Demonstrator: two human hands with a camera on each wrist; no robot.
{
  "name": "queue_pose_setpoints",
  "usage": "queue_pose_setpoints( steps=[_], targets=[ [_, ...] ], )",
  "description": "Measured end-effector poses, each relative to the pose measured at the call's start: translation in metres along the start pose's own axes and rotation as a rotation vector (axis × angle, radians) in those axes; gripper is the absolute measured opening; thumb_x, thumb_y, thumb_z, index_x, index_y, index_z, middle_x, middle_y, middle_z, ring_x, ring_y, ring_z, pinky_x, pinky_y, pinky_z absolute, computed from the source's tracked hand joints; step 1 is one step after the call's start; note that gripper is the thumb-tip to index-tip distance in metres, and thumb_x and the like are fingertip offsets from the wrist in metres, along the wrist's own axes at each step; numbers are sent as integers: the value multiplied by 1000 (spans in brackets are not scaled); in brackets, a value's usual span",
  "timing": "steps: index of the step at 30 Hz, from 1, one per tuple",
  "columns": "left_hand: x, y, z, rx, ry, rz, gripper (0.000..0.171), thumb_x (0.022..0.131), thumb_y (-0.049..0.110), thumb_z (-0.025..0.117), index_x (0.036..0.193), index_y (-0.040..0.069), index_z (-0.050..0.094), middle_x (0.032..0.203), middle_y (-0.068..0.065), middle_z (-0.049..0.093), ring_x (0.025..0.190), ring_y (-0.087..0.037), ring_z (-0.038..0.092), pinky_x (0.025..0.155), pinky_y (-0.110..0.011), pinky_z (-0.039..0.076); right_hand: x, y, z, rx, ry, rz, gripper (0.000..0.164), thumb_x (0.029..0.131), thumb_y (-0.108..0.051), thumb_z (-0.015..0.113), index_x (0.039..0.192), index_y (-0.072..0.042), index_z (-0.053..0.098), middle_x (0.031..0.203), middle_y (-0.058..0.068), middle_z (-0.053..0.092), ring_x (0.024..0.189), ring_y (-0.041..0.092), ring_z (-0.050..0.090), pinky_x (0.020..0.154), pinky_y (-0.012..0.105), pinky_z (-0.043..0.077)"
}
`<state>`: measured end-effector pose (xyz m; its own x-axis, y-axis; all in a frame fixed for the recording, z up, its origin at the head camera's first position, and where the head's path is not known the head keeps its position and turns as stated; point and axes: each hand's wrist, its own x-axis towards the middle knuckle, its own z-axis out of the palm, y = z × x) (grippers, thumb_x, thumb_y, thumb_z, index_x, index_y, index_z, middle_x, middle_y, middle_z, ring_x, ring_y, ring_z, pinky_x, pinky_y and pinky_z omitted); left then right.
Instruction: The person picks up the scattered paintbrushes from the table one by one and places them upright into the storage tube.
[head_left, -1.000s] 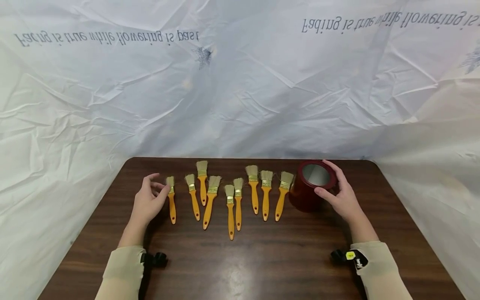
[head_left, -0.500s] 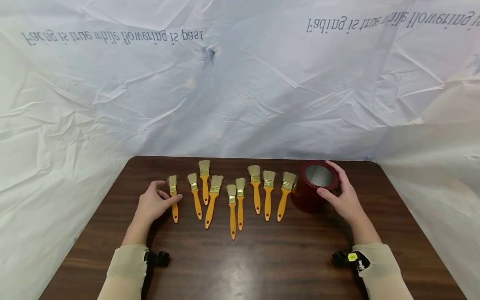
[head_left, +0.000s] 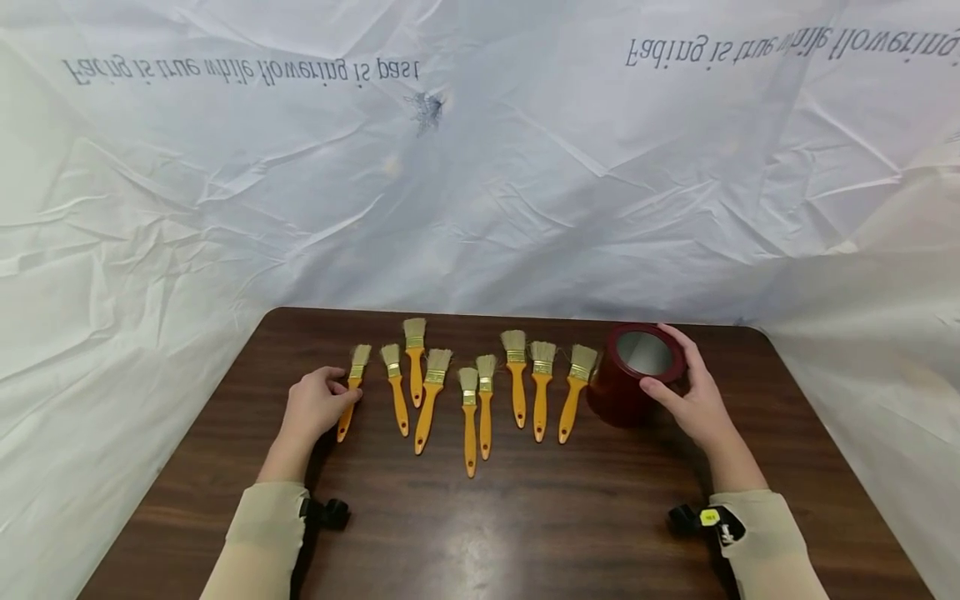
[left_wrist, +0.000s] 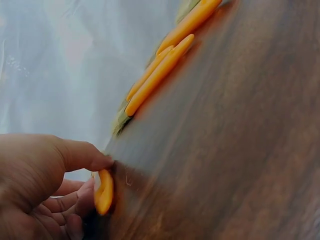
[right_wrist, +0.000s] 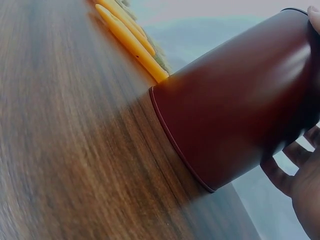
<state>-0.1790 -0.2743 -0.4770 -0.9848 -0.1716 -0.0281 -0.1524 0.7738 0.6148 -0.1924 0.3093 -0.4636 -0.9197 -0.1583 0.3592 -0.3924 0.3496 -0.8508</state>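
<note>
My left hand [head_left: 315, 407] pinches the leftmost paintbrush [head_left: 361, 358] by its orange handle, between thumb and fingers. In the left wrist view the handle's end [left_wrist: 104, 194] pokes out below the thumb; the bristles are hidden there. At the right, my right hand [head_left: 701, 402] grips a dark red cylindrical can [head_left: 617, 398] near its top rim, thumb in front and fingers round the far side. The can stands on the table, and its pale grey inside shows from above. Its smooth wall [right_wrist: 235, 100] fills much of the right wrist view.
Several more paintbrushes [head_left: 427, 404] lie in a loose row between the hands, bristles pointing away. The rightmost brush [head_left: 572, 400] lies close beside the can. A brown wooden table [head_left: 480, 533] bears everything; wrinkled white sheeting [head_left: 480, 208] hangs behind and at both sides.
My left hand has closed its thumb and fingers on the leftmost paintbrush, which is now tilted, bristles to the right. The right hand stays on the can. The head view has shifted slightly.
</note>
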Motion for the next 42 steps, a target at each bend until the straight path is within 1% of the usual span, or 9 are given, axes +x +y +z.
queue_pose_setpoints(
  steps=[7,10,14,20,26,30,33,36,42],
  targets=[
    [1,1,5,-20,54,21,45,100,21,75,137,-4,71,97,-12,74,79,-26,63,70,-38,53,-2,1,-4,1,-2,4,85,100,4,70,173,-22,33,157,4,50,126,9,58,95,16,49],
    [1,3,7,-67,84,39,42,100,21,74,135,-1,72,97,-11,72,79,-25,61,69,-37,51,-4,2,-5,2,-1,1,85,100,4,69,173,-22,33,156,3,50,125,9,58,94,16,50],
    [1,8,11,-146,137,71,40,102,22,75,137,4,72,100,-10,72,80,-23,63,67,-33,52,-5,3,-6,-2,1,14,86,100,3,70,173,-23,32,157,7,49,126,9,58,95,15,49],
    [1,26,15,-234,235,168,42,103,23,77,141,7,71,103,-12,73,83,-20,62,63,-24,51,-4,1,-7,-21,-1,27,85,102,0,71,173,-25,32,159,13,47,126,8,57,95,16,49],
    [4,51,18,-354,277,225,39,103,16,77,141,9,71,101,-11,70,79,-16,61,61,-20,50,-2,1,-7,-11,-3,27,85,101,-1,72,173,-26,34,159,13,49,125,12,58,94,18,50],
    [8,68,21,-477,257,260,39,104,13,75,143,10,69,103,-12,67,81,-17,59,65,-19,49,-2,1,-6,-12,-11,31,86,100,0,73,172,-26,35,156,13,51,122,12,60,93,19,52],
    [13,83,23,-589,215,296,39,106,13,73,144,10,67,106,-13,65,83,-20,58,67,-21,50,-2,2,-5,-11,-13,33,87,100,0,74,172,-26,35,156,13,51,121,12,60,92,19,52],
    [19,99,26,-659,174,312,40,108,14,70,147,10,64,110,-14,65,86,-22,60,69,-23,51,-1,2,-6,-11,-14,40,87,100,-1,75,172,-27,35,157,13,50,122,13,60,92,18,52],
    [27,136,30,-679,107,336,41,111,17,64,151,10,60,118,-14,66,93,-26,65,75,-31,58,0,0,-8,-9,-19,47,87,100,-2,76,173,-28,34,160,14,48,125,13,58,93,18,52]
  ],
)
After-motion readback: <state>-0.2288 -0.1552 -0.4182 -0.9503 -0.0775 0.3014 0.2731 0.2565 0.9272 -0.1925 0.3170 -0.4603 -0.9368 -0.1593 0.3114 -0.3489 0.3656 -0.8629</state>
